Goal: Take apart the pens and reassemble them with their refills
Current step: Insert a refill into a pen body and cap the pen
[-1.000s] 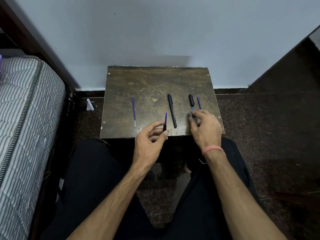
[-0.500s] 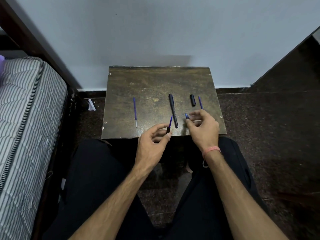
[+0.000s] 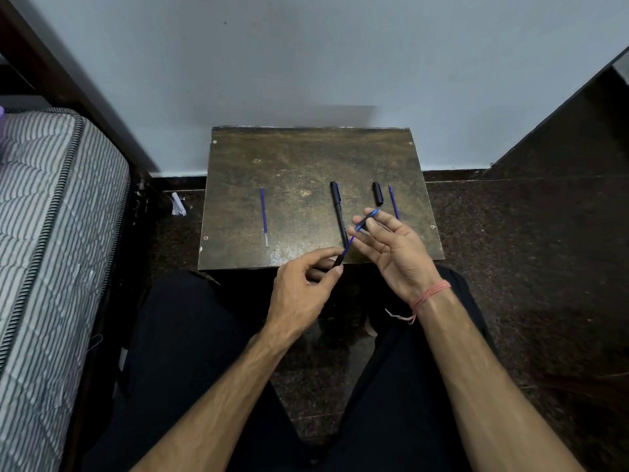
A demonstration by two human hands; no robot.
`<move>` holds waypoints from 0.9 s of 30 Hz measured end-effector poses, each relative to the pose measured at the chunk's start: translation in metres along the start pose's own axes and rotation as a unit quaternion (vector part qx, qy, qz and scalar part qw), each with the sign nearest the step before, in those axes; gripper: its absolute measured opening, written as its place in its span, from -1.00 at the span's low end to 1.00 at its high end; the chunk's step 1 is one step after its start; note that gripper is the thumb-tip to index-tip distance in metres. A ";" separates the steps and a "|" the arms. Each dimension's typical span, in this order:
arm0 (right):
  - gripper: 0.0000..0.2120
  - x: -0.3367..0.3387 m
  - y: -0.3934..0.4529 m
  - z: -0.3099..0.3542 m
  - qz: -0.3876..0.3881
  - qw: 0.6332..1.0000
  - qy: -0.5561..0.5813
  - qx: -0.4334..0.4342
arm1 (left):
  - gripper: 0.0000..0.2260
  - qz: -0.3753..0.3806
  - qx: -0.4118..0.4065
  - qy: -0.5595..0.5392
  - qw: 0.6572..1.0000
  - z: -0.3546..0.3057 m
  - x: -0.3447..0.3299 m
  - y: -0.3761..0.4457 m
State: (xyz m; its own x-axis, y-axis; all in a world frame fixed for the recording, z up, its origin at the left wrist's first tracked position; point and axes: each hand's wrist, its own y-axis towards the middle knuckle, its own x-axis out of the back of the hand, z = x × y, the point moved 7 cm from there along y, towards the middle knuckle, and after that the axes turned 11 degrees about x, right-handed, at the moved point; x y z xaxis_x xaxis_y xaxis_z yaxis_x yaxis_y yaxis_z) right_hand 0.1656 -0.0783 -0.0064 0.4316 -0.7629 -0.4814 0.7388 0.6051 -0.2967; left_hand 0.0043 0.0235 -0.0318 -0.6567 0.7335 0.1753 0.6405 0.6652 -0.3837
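Observation:
My left hand pinches a short black pen piece with a blue refill sticking up out of it. My right hand holds a dark and blue pen barrel between thumb and fingers, its lower end right at the refill's tip. Both are above the front edge of a small brown table. On the table lie a whole black pen, a black cap, a loose blue refill at the left and another blue refill at the right, partly behind my fingers.
A striped mattress on a dark bed frame runs along the left. A pale wall stands behind the table, with dark stone floor to the right. My legs in black trousers sit under the table's front edge. A white scrap lies left of the table.
My right hand picked the barrel up off the table at the right and carried it left and up to the refill's tip. My left hand tilted the refill toward it.

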 end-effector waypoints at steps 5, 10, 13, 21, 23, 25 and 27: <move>-0.83 0.003 0.002 0.000 0.008 1.000 -0.013 0.000 | -0.72 -0.003 0.004 0.007 1.000 -0.001 0.002 0.001; -0.81 0.002 0.002 -0.001 0.020 0.999 -0.045 0.009 | -0.71 0.000 0.008 0.013 1.000 -0.001 0.002 0.000; -0.80 0.002 0.001 -0.001 0.026 0.998 -0.064 0.012 | -0.70 -0.002 0.006 0.022 1.000 -0.001 0.002 -0.001; -0.80 0.003 0.001 -0.002 0.038 0.996 -0.084 0.014 | -0.66 0.006 -0.008 0.021 1.000 -0.002 0.001 -0.001; -0.80 0.002 0.000 -0.003 0.043 0.995 -0.091 0.011 | -0.66 0.009 -0.011 0.017 1.000 -0.002 0.000 0.000; -0.81 0.002 0.000 -0.005 0.050 0.993 -0.104 0.008 | -0.66 0.012 -0.009 0.004 1.000 -0.002 -0.001 0.001; -0.83 0.000 -0.001 -0.009 0.058 0.992 -0.114 0.004 | -0.69 0.011 -0.005 -0.012 1.000 -0.002 0.000 0.002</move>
State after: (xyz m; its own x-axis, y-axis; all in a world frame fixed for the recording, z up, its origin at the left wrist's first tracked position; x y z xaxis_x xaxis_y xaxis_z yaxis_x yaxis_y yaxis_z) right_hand 0.1602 -0.0767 -0.0134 0.6187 -0.7203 -0.3136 0.6807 0.6908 -0.2438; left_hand 0.0061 0.0250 -0.0309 -0.6518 0.7444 0.1450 0.6587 0.6504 -0.3782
